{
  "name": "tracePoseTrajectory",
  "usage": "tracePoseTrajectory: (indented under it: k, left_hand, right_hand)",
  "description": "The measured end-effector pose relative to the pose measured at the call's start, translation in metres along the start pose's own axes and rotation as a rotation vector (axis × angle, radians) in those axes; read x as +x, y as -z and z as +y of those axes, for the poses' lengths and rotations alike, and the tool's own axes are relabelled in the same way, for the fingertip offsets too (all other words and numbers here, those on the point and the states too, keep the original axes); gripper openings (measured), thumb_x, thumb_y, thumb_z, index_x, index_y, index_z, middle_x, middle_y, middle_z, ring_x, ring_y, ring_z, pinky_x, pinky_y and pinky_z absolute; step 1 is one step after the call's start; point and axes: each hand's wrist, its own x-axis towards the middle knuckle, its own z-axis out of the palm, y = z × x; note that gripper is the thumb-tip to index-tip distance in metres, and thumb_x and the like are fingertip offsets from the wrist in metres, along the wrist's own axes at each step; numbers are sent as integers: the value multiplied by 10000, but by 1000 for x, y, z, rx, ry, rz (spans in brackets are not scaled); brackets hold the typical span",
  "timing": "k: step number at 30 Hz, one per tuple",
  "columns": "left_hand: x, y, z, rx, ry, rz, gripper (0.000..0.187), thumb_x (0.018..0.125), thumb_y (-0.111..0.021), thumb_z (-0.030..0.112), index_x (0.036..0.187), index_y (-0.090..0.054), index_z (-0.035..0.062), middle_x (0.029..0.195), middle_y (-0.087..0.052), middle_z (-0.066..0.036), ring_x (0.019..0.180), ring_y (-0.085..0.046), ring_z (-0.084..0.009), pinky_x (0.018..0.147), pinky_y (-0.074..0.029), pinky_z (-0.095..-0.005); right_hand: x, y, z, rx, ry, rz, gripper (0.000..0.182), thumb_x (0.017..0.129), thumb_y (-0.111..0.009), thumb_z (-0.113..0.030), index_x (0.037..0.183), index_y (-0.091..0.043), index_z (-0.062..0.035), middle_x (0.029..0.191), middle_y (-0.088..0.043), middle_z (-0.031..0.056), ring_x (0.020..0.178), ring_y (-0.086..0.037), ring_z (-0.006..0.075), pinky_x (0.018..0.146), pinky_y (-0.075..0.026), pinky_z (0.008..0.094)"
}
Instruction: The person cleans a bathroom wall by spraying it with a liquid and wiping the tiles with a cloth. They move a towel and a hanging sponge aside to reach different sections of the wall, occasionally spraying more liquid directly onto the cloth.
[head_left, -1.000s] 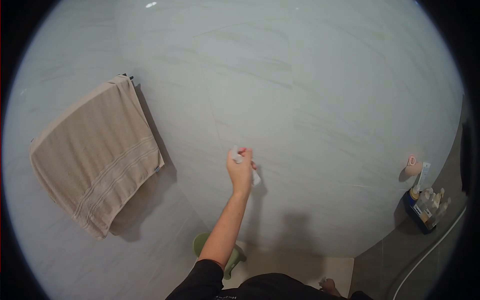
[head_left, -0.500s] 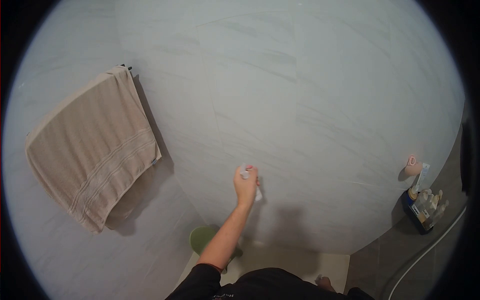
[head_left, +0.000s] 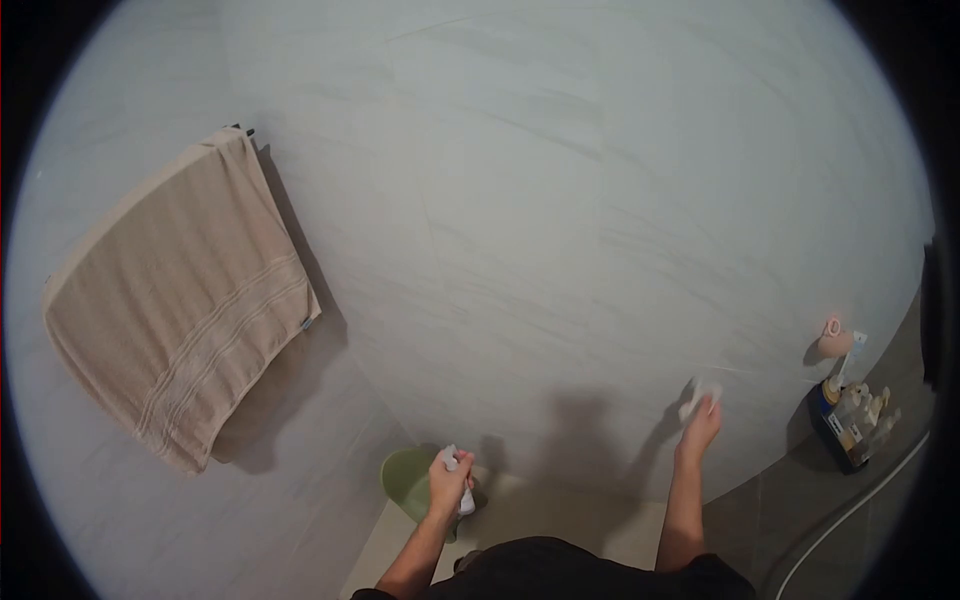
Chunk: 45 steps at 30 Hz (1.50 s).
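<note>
Low in front of me, my left hand (head_left: 446,487) is wrapped around a white spray bottle (head_left: 466,503), its nozzle showing above the fist. The bottle overlaps the edge of a green bucket (head_left: 403,482) in this view. Farther right, my right hand (head_left: 701,430) is raised close to the pale marbled wall (head_left: 520,250). Between its fingers is a crumpled white cloth (head_left: 702,388), slightly blurred, right at the wall surface.
A beige towel (head_left: 190,300) hangs from a rail on the left wall. At the right, a dark caddy (head_left: 850,464) holds several bottles, below a pink wall-mounted holder (head_left: 834,346). A white hose (head_left: 858,503) runs along the dark wall there.
My left hand has come down and slightly left with the spray bottle, away from the wall. My right hand has risen from the bottom edge to the wall with the white cloth.
</note>
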Motion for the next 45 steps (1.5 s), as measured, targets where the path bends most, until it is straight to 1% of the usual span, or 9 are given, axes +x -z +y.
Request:
tracePoseTrajectory:
  k: [5,11,18,23,28,32,39,44,45]
  left_hand:
    - [-20,26,-8,-15,93,31,152,912,-714,81,969,-584,27,713,-559,-8,508,-528,-94,447,-425,-247]
    - [-10,65,-12,-82,88,69,139,910,-695,85,974,-589,22,710,-564,-20,523,-546,-105,456,-449,-262]
    - [25,94,-15,-27,128,15,144,913,-711,124,956,-600,43,686,-559,-7,528,-552,-108,481,-430,-268]
    - [41,101,8,-63,152,-71,145,911,-707,128,938,-598,35,698,-573,-10,551,-560,-106,488,-435,-267]
    - [66,116,17,-80,147,-123,144,910,-703,127,934,-595,35,693,-567,-12,527,-555,-107,483,-447,-267]
    - [80,135,9,-93,173,-159,136,909,-701,117,931,-595,34,688,-568,-14,518,-553,-109,480,-446,-269]
    - [105,149,19,17,138,-189,143,906,-721,116,938,-608,34,691,-579,-10,525,-550,-97,484,-443,-268]
    - [132,117,70,95,-86,-339,200,883,-763,167,966,-646,27,755,-654,-35,592,-605,-104,539,-490,-283]
    - [140,102,77,181,-327,-333,204,881,-765,162,960,-633,27,759,-643,-28,593,-603,-115,548,-489,-286]
  right_hand:
    - [36,-118,-85,-238,823,130,345,999,-452,-1,1323,-562,40,1448,-482,181,1331,-482,315,1122,-367,382]
    - [3,-248,-61,-633,992,206,643,975,-497,-114,1558,-258,11,1657,-122,236,1544,-57,402,1222,-75,551]
    - [-84,-350,26,-978,1335,-288,746,948,-561,-376,1561,-300,-41,1662,-191,149,1549,-121,315,1222,-66,574]
    - [-73,-334,-27,-1162,1637,-1047,724,935,-562,-428,1545,-365,-90,1622,-329,57,1511,-256,220,1215,-201,516]
    - [-13,-351,-162,-1315,1451,-294,828,891,-616,-394,1554,-298,-14,1631,-262,189,1509,-248,354,1203,-130,618]
    - [47,-367,-291,-995,1407,375,853,988,-510,-482,1549,-199,80,1646,-96,270,1533,-92,407,1231,-72,546]
    - [0,-397,-227,-1099,1573,64,904,922,-568,-551,1565,-249,0,1646,-109,269,1526,-98,439,1229,-103,542]
    - [-28,-368,-173,-1128,1654,-187,494,1042,-462,-255,1502,-437,-77,1591,-369,131,1480,-328,310,1198,-280,472]
    - [-25,-367,-176,-1125,1654,-176,494,1042,-462,-255,1502,-437,-77,1591,-369,131,1480,-328,310,1198,-280,472]
